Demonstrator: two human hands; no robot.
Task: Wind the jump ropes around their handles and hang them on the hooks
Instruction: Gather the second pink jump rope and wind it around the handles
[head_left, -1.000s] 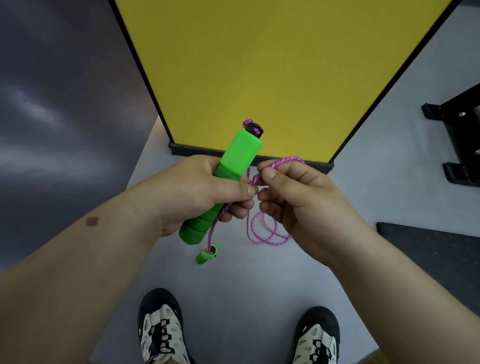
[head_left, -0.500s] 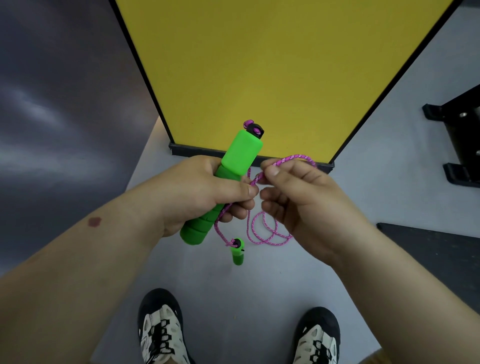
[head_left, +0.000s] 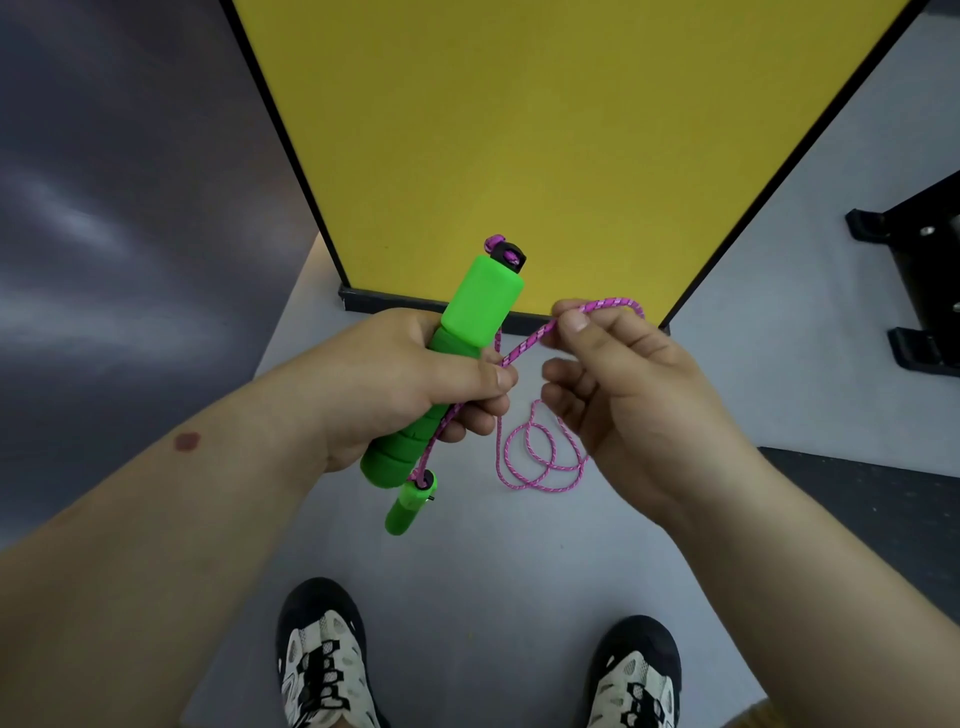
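Two green handles and one pink rope show. One handle (head_left: 467, 332) sits tilted in the left hand (head_left: 395, 379), whose fingers wrap it; the second handle (head_left: 408, 506) dangles just below. The right hand (head_left: 623, 389) pinches the rope (head_left: 530, 340) between thumb and forefinger, loose loops hanging between both hands.
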